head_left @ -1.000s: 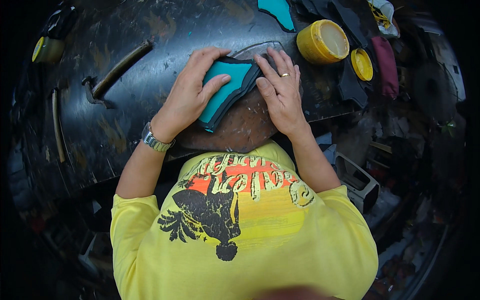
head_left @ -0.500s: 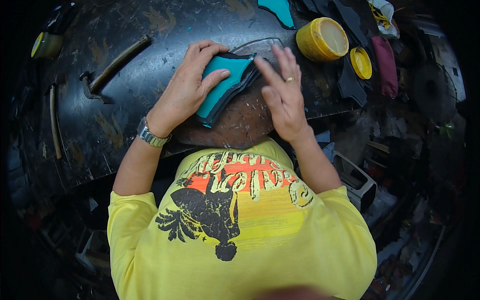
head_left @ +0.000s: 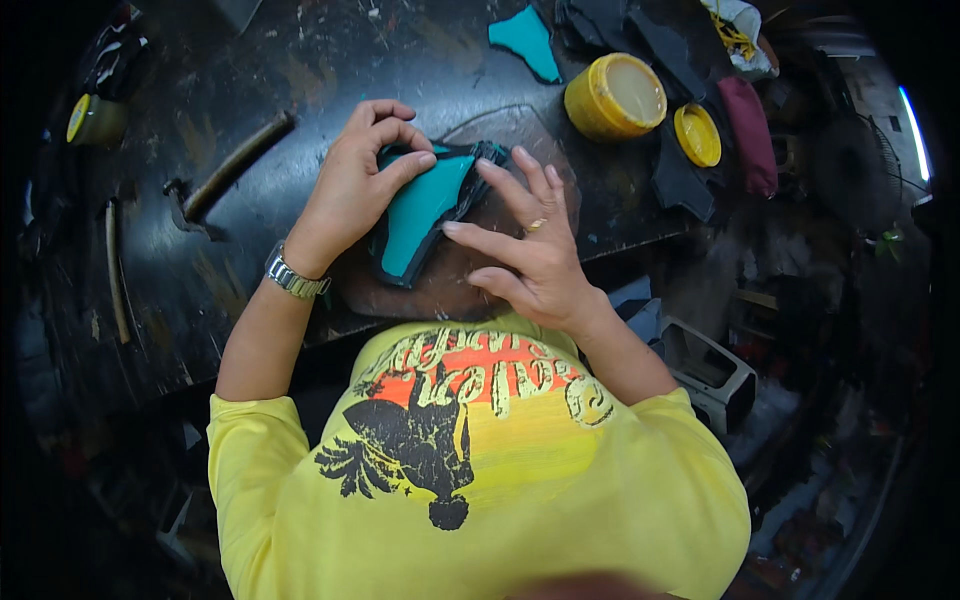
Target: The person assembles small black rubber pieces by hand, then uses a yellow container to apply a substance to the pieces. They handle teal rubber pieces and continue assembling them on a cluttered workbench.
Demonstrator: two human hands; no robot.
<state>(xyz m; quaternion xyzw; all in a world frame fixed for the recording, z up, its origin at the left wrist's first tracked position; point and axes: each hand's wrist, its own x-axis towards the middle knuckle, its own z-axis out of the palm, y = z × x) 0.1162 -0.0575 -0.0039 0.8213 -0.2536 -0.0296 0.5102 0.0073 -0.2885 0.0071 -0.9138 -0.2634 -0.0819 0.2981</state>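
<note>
A teal cut piece with black edges (head_left: 424,209) rests over a worn brown slab (head_left: 505,235) at the table's front edge. It looks like sheet material backed with black, but its exact kind I cannot tell. My left hand (head_left: 352,185) grips its upper left side, with the thumb on the teal face and the fingers bent at the far edge. Along the right edge, my right hand (head_left: 535,245) has its fingers spread, the fingertips at the black border. Dark material is bunched at the piece's upper right corner.
A yellow tub (head_left: 605,105) of pale paste stands at the right, near its yellow lid (head_left: 697,135). Beyond lie a teal offcut (head_left: 530,42), black pieces (head_left: 683,185) and a maroon piece (head_left: 748,135). Leftward are a hammer (head_left: 225,180), another wooden handle (head_left: 116,275) and a jar (head_left: 95,120).
My right hand has come down along the piece's right edge, its fingers now spread wider. The left hand keeps its hold. The view has shifted slightly.
</note>
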